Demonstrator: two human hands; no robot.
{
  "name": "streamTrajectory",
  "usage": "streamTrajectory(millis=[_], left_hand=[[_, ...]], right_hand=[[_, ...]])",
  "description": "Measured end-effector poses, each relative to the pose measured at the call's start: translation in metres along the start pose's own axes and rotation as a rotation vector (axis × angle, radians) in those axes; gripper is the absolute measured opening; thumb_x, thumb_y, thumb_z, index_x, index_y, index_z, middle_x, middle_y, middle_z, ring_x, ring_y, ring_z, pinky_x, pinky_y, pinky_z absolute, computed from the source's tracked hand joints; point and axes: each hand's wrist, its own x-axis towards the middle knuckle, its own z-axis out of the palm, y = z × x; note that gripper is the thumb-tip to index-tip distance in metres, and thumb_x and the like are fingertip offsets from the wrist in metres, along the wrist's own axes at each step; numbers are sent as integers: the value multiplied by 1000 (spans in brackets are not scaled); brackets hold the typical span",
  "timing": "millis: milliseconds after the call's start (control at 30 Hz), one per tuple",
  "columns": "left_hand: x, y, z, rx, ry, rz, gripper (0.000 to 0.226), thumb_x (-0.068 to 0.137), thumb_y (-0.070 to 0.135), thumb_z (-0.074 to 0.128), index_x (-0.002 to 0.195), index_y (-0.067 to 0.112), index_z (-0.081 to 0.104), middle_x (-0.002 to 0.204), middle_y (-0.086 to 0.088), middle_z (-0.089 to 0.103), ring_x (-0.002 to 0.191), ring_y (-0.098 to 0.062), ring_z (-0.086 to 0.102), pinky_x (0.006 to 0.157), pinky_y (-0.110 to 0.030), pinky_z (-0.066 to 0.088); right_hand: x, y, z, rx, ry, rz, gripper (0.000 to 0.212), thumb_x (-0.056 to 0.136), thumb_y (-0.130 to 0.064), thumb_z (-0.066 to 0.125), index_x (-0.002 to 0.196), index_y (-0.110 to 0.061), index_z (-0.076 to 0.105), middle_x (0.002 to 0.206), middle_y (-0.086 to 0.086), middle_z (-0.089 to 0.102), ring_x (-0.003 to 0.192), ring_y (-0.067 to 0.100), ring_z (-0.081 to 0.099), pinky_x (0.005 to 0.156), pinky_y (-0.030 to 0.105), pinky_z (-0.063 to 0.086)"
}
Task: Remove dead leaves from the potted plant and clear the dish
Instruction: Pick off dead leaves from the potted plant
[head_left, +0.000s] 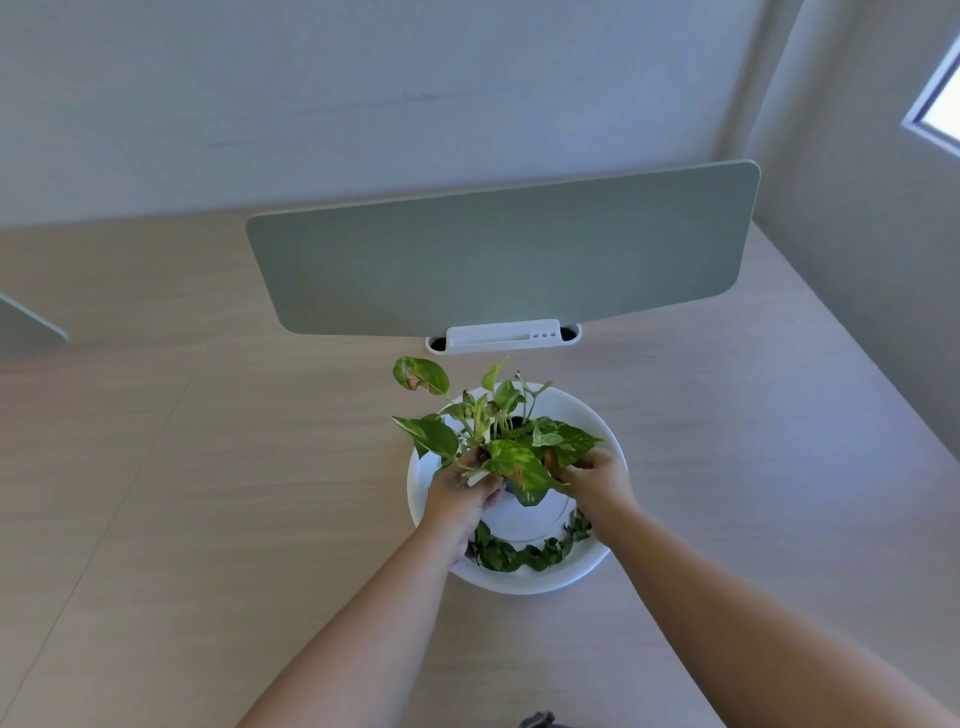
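Note:
A small potted plant (501, 439) with green and yellow-variegated leaves stands in a wide white dish (592, 415) on the desk. Some leaves have brown patches, one at the upper left (415, 375). Several loose dark green leaves (519, 555) lie along the dish's near rim. My left hand (462, 496) is in the foliage at the plant's left side, fingers closed around stems or leaves near the pot. My right hand (595, 478) pinches a browned leaf at the plant's right side. The pot itself is mostly hidden by leaves and hands.
A grey-green divider panel (498, 260) stands upright behind the dish, held by a white clamp (503, 336). The light wooden desk (208, 493) spreads to both sides. A second panel's corner (26, 325) shows at far left. A dark object (537, 720) peeks in at the bottom edge.

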Motion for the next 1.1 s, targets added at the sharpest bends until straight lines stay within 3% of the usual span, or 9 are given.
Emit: streamTrajectory(millis=[100,200,333,467,533,600,733,967,1100], left_hand=[[2,2,0,-37,24,-29,39,86,-6,65,120,12,63,93,-1,72,73,-8,69,63,-18,57],[4,0,2,-47,38,-27,51,84,-6,67,130,13,56,109,-10,71,84,-15,71,70,-23,59],[-1,-5,7,-112,75,-15,45,82,-8,69,122,11,59,113,-16,69,89,-21,71,70,-23,60],[-10,-8,10,-30,143,-27,21,82,-1,72,87,17,64,89,-6,70,76,-21,67,75,-28,59],[-10,-8,9,87,189,-21,16,78,9,78,87,14,66,83,-1,67,66,-19,59,68,-29,50],[-10,-8,6,193,248,-27,24,72,23,82,91,18,67,84,-1,65,67,-19,57,65,-25,43],[-12,-5,6,284,274,7,24,66,36,83,82,28,68,84,-6,62,69,-20,55,63,-24,40],[-15,-4,5,256,272,-31,22,67,33,85,82,27,70,75,-3,61,66,-20,54,58,-24,38],[-15,-4,3,231,289,-15,18,69,26,85,76,29,69,80,3,69,68,-21,59,59,-23,41]], right_hand=[[-3,1,2,11,10,20,26,80,-14,76,94,5,67,83,12,73,82,25,72,89,48,56],[-8,2,2,4,7,30,26,79,-13,75,102,-2,68,88,8,75,85,27,72,89,45,56],[-10,3,2,27,19,29,31,78,-6,68,107,-15,70,91,6,75,88,26,72,90,46,56],[-13,2,2,43,71,26,29,81,-1,66,94,-26,69,83,7,73,93,36,69,88,47,56],[-15,1,0,24,87,7,29,82,1,65,93,-24,71,78,3,70,78,29,68,77,36,58],[-20,-1,0,-23,76,-41,23,83,-2,64,84,-23,72,71,1,66,57,15,52,59,25,47],[-24,0,0,-130,80,-87,13,85,-11,66,81,-22,72,67,-11,63,48,10,41,47,19,38],[-25,-4,-8,-267,28,-125,37,86,-1,57,65,-31,61,42,-20,54,52,2,41,51,16,32],[-22,-10,-12,-252,-31,-131,28,88,-2,59,76,-26,67,64,-21,62,62,-2,49,60,15,38]])
